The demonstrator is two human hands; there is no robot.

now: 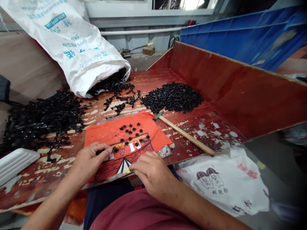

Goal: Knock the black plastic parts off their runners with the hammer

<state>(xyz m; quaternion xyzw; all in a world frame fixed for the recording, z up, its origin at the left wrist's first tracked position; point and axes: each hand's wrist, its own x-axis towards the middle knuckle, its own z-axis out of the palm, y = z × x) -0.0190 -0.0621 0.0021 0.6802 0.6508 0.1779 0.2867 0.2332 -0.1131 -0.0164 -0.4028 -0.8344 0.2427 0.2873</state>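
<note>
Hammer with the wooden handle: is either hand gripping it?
No, the hammer lies on the right side of the orange cloth, while the left hand and right hand are apart from it.

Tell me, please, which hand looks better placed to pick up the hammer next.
Probably the right hand: the hammer lies nearer it, handle pointing to that side, while the left hand is farther away, by black pieces on the orange cloth.

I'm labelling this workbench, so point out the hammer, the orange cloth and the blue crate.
Hammer (187,135), head view: wooden handle.
Orange cloth (103,132), head view: bare upper-left area.
Blue crate (232,38), head view: side wall.
</note>
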